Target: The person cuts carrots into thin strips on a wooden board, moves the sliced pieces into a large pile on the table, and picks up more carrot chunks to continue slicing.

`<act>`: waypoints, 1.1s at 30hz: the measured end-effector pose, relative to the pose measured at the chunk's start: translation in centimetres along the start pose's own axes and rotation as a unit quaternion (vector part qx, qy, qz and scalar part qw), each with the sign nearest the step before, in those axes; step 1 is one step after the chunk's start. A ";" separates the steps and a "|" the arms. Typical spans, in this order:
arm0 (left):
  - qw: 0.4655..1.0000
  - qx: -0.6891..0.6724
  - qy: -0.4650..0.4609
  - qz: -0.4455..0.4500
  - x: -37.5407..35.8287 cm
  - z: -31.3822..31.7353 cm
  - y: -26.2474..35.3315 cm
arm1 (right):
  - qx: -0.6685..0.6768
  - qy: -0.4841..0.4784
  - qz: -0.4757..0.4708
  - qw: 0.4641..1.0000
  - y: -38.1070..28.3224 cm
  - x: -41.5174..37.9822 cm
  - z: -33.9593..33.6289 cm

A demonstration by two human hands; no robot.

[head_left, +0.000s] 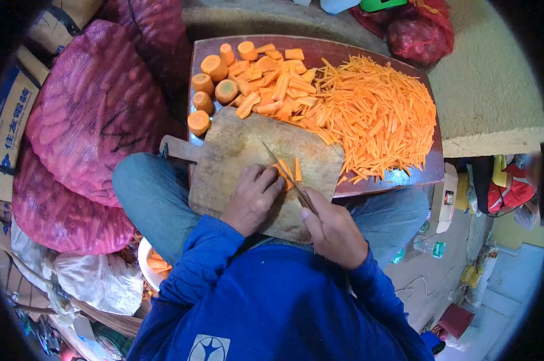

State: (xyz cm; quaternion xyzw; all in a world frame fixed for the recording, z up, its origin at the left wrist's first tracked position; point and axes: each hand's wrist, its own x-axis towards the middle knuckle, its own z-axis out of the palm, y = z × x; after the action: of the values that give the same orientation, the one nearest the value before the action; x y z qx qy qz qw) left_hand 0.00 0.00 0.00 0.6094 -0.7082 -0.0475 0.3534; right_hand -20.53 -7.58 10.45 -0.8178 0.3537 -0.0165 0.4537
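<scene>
You're slicing carrot into strips, looks like: L hand (254, 198), fingers bent, pins the carrot piece (282, 169) on the chopping board (230, 144); R hand (335, 234) grips the knife (292, 183). Next cut prob. needs L hand tucked clear.

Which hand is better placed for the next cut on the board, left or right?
Likely the right hand: it grips the knife, which slants over the board beside the strips. The left hand, curled close beside the knife, shows no tool and seems better for steadying.
</scene>
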 end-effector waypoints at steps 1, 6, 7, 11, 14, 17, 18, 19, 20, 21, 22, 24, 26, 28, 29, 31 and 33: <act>1.000 0.001 -0.010 0.001 0.1 -0.3 0.2 | -0.008 0.004 -0.026 1.000 -0.1 -0.5 -0.2; 1.000 -0.002 -0.002 0.014 -0.3 -0.2 0.0 | -0.022 0.078 -0.067 0.994 1.0 0.6 2.2; 1.000 0.004 -0.007 0.011 -0.5 -0.2 0.0 | -0.023 0.054 -0.053 0.997 1.0 1.0 2.0; 0.999 0.004 0.030 0.022 -0.3 0.3 -0.1 | 0.001 0.015 -0.022 1.000 0.1 0.4 0.6; 1.000 -0.009 0.025 0.002 -0.5 0.4 -0.1 | -0.001 0.015 -0.032 0.999 0.1 -0.5 0.6; 1.000 0.003 0.013 0.014 -0.4 -0.2 -0.1 | -0.037 0.020 -0.012 0.999 0.3 0.7 1.5; 1.000 0.003 0.012 0.017 -0.4 -0.3 -0.2 | -0.035 0.022 -0.012 0.999 0.6 0.8 1.6; 1.000 0.003 0.014 0.014 -0.4 -0.2 -0.2 | -0.036 0.020 -0.015 0.999 1.0 1.1 1.7; 1.000 0.000 0.015 0.010 -0.4 -0.1 -0.2 | -0.036 0.016 -0.017 0.999 1.2 1.0 1.7; 1.000 0.000 0.015 0.011 -0.4 -0.2 -0.1 | -0.036 0.017 -0.016 0.999 0.9 0.7 1.3; 1.000 -0.013 0.019 0.008 -0.3 -0.4 -0.1 | -0.005 0.013 -0.008 1.000 0.3 0.5 0.8; 0.999 -0.026 0.024 -0.001 -0.5 -0.4 -0.1 | 0.025 0.003 0.001 1.000 0.1 0.2 0.7; 1.000 -0.017 0.021 -0.001 -0.6 -0.3 -0.2 | 0.015 0.007 -0.001 1.000 0.2 -0.1 1.0; 1.000 -0.010 0.016 -0.007 -0.7 -0.3 -0.2 | -0.010 0.010 -0.003 1.000 1.0 0.6 1.8; 1.000 -0.002 0.011 -0.013 -0.7 -0.4 -0.1 | -0.034 0.014 -0.007 0.999 1.2 0.8 2.0; 1.000 -0.001 0.006 -0.015 -0.7 -0.5 -0.2 | -0.038 0.019 -0.011 0.999 1.0 0.8 2.0; 1.000 -0.003 -0.001 -0.019 -0.8 -0.3 -0.2 | -0.040 0.022 -0.010 0.999 0.7 0.4 1.7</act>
State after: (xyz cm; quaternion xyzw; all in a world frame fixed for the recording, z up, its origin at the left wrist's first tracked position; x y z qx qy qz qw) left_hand 0.30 0.80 -0.25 0.6220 -0.6964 -0.0569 0.3534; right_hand -19.99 -6.79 8.80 -0.8383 0.3560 -0.0243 0.4123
